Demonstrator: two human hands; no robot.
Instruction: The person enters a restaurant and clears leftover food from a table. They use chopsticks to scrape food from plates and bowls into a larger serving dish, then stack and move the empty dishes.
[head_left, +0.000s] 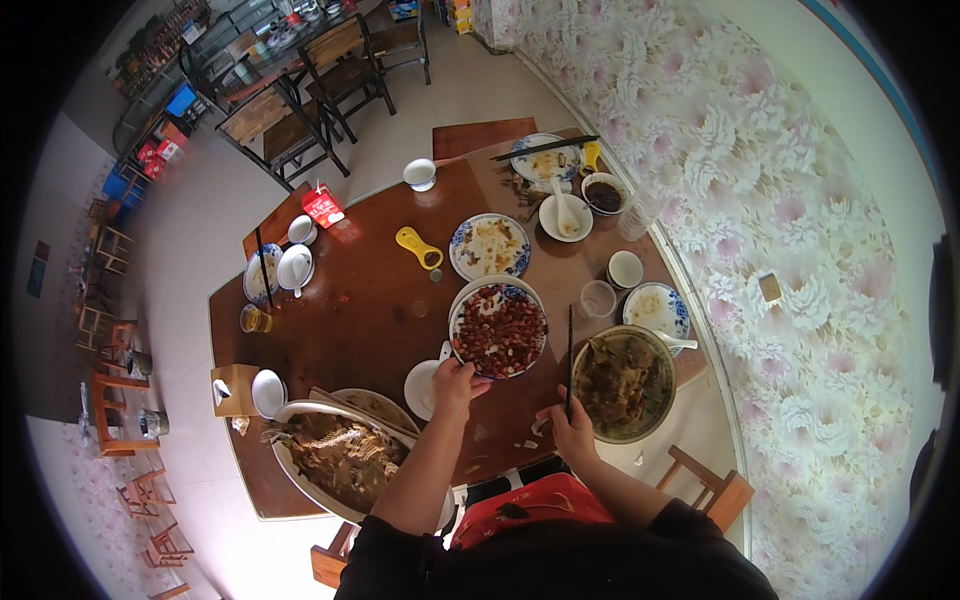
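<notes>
My left hand (455, 384) grips the near rim of a blue-and-white plate of chopped red food (501, 331), which rests on or just above a white bowl. Dark chopsticks (569, 360) stand nearly upright in the picture in my right hand (570, 427), which also has a small pale scrap at its fingertips. Right beside that hand is a large bowl of leftover stew (623, 383). A white bowl with a spoon (422, 390) lies left of my left hand. An oval dish with fish bones in broth (341, 456) sits at the near left, partly behind my left forearm.
Used plates (490, 247), a bowl with a spoon (566, 218), a sauce bowl (604, 193) and a clear cup (598, 298) stand farther back. A yellow bottle opener (418, 248), a red carton (323, 206), a glass of amber drink (256, 319) and a tissue box (235, 390) are on the wooden table (360, 315).
</notes>
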